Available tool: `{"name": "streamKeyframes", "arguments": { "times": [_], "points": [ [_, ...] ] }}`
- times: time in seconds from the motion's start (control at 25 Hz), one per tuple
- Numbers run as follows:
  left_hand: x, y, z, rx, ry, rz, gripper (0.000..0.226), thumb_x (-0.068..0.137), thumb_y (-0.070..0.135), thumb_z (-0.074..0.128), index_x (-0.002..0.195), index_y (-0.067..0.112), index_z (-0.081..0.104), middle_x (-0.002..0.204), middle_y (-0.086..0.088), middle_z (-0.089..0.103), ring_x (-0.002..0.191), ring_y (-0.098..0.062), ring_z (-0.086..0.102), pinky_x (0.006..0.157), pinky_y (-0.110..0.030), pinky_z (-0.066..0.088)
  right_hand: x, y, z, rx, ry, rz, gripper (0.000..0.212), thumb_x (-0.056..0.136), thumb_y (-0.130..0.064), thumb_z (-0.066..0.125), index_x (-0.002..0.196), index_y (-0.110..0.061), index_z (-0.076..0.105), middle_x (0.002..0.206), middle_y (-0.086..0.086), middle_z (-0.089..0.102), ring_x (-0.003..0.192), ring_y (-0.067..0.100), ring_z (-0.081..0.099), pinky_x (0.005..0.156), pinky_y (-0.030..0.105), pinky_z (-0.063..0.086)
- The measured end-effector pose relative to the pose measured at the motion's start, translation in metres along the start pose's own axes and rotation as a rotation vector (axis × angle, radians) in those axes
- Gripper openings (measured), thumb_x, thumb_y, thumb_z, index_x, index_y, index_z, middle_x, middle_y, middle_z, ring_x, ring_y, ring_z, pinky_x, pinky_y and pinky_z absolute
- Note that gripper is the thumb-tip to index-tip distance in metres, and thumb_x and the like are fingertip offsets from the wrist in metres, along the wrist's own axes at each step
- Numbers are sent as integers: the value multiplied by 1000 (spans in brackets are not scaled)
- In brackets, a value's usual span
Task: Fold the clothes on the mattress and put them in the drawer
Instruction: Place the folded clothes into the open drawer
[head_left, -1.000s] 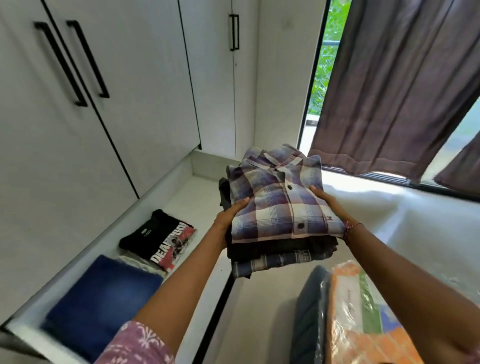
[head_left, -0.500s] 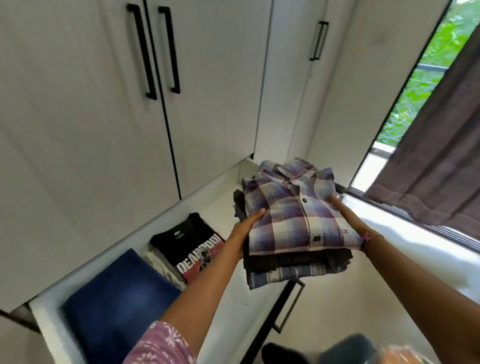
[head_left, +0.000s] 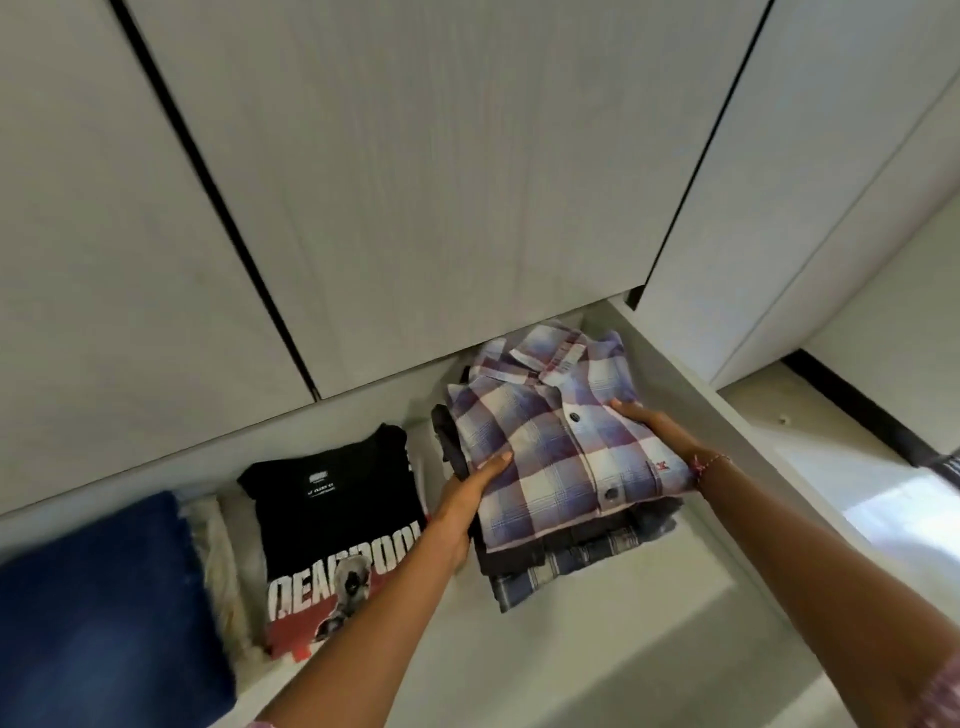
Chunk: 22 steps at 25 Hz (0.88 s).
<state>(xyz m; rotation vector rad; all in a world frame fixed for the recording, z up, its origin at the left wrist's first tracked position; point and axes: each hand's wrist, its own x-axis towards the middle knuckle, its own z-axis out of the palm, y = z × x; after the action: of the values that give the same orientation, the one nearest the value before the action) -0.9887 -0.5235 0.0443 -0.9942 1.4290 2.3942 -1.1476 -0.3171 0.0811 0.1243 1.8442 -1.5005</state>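
Observation:
A stack of folded shirts (head_left: 545, 457), with a purple and white plaid shirt on top and darker shirts under it, is low in the right part of the open white drawer (head_left: 613, 623). My left hand (head_left: 470, 493) grips the stack's left side, thumb on the plaid shirt. My right hand (head_left: 657, 428) grips its right side, thumb on top. Whether the stack rests on the drawer's floor I cannot tell. To its left in the drawer lie a folded black printed T-shirt (head_left: 337, 525), a cream garment (head_left: 218, 551) and a folded blue garment (head_left: 104, 608).
White wardrobe doors (head_left: 415, 182) rise directly behind the drawer and overhang its back edge. The drawer's right wall (head_left: 691, 384) stands close to the stack. Pale floor (head_left: 883, 499) shows at the right.
Both hands have carried the stack forward and down from above the drawer's front into its right part. My view has tilted down toward the drawer; the window and curtain have left the frame.

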Motion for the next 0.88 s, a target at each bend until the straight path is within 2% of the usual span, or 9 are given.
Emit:
{"name": "streamKeyframes", "arguments": {
  "times": [0.12,0.2,0.24,0.36,0.44,0.52,0.6,0.72,0.88],
  "points": [
    [34,-7,-10,-23,73,54,70,62,45,78,125,22,59,115,-7,69,106,-27,66,98,-48,48,57,9,2,-65,-138,15,35,89,-42,56,113,-16,57,103,8,67,94,24,65,79,37,53],
    [50,-13,-13,25,189,87,87,52,51,80,130,23,54,120,-6,66,108,-25,63,98,-48,49,79,17,7,-167,-190,-11,46,86,-43,60,123,-17,54,115,11,66,106,30,63,93,47,50],
    [56,-16,-13,93,254,104,96,48,54,80,134,22,50,126,-6,63,112,-25,61,99,-47,48,87,24,9,-173,-184,-30,49,84,-44,62,124,-18,54,117,10,66,106,29,63,93,47,50],
    [67,-22,-8,259,439,92,120,57,55,81,150,14,16,146,-10,43,131,-30,45,106,-48,40,93,31,17,-257,-78,-109,62,84,-50,61,135,-19,45,123,4,62,112,27,61,91,42,51],
    [64,-20,-1,431,516,148,123,69,52,77,151,14,-7,156,-12,23,140,-32,30,112,-49,31,88,32,22,-504,93,-170,69,89,-55,52,143,-19,31,137,9,52,121,32,54,101,49,45],
    [57,-14,5,724,578,244,116,77,55,67,150,13,-12,159,-12,7,145,-31,15,115,-48,22,78,31,29,-850,283,-217,73,92,-59,41,149,-21,17,150,13,34,132,37,40,108,54,35],
    [39,-12,11,1023,591,320,104,86,57,56,150,11,-11,160,-12,0,147,-28,4,116,-46,14,49,34,42,-1018,465,-292,75,93,-60,35,151,-22,7,158,11,15,142,35,21,113,54,21],
    [-18,-44,21,1427,492,494,90,92,46,53,151,8,-3,159,-15,4,147,-29,3,117,-47,12,-15,65,80,-898,638,-391,70,96,-56,31,153,-20,7,160,10,3,147,31,9,118,50,13],
    [-141,-124,-4,1647,330,789,85,66,44,82,137,9,49,142,-16,47,131,-30,45,101,-51,41,-127,139,156,-948,739,-320,68,95,-58,16,152,-24,4,161,7,-3,148,25,-2,118,50,2]
  ]
}}
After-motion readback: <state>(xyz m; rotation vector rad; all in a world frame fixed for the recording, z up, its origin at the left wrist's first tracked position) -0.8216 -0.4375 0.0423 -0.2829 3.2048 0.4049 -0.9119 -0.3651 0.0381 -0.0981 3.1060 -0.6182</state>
